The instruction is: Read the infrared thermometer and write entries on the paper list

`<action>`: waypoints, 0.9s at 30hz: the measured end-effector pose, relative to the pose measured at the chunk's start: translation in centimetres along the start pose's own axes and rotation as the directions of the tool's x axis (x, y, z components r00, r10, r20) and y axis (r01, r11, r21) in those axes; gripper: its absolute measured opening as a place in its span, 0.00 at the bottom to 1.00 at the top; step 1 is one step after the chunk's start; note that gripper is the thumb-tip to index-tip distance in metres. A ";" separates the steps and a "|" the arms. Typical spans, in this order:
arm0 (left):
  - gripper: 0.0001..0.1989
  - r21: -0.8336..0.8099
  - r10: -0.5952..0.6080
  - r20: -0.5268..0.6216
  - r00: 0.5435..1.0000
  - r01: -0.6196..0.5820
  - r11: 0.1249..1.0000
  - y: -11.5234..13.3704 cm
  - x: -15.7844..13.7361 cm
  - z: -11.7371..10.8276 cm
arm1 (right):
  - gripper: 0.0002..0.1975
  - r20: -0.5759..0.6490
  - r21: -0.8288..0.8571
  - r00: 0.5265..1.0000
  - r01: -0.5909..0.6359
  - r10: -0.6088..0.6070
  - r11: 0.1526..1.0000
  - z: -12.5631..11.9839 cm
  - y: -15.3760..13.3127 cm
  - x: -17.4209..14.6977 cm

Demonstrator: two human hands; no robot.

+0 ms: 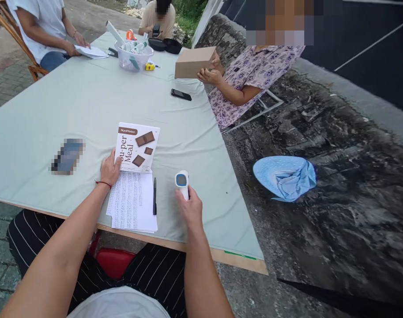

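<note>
My left hand [110, 168] grips the lower left corner of a white box [151, 157] printed "NutriMotion" with brown squares, thumb on its front and the other fingers partly hidden. The box stands on the table at the top end of a stack of printed sheets [131, 207]. Along the right edge of the sheets lies a black pen [155, 196]. In my right hand [191, 207] is a white infrared thermometer [182, 180] with a blue-rimmed screen facing up; its handle is mostly hidden by my fingers.
A pale green cloth covers the table [98, 106]. A phone [68, 156] lies at left, a black phone [181, 94] farther off. A plastic basket [133, 59], yellow tape measure [150, 66] and black case [164, 45] stand beyond. Several people sit around; one holds a cardboard box [193, 64].
</note>
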State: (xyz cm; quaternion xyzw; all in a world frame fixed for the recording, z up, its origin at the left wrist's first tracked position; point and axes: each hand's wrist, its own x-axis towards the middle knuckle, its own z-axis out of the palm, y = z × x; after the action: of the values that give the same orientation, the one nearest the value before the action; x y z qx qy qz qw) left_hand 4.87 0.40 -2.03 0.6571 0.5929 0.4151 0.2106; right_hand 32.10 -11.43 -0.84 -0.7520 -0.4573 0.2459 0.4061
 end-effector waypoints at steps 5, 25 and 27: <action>0.32 -0.047 0.014 -0.002 1.000 -0.014 0.999 -0.2 -0.2 0.1 | 0.22 0.204 0.478 0.979 -0.096 -0.004 0.873 5.3 -5.3 -2.9; 0.32 0.017 0.016 0.005 1.000 -0.016 1.000 -0.1 -0.3 0.7 | 0.23 0.298 0.517 0.954 -0.170 0.010 0.839 10.3 -6.8 -3.1; 0.33 0.032 0.019 0.008 1.000 -0.019 0.999 -0.1 -0.4 0.6 | 0.23 0.308 0.533 0.951 -0.196 0.027 0.823 10.2 -7.0 -3.1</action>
State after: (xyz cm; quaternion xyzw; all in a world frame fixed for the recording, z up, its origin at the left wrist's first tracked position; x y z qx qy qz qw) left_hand 5.33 0.19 -2.54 0.6678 0.5922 0.4049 0.1984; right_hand 19.69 -8.43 -0.57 -0.5826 -0.3745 0.4983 0.5215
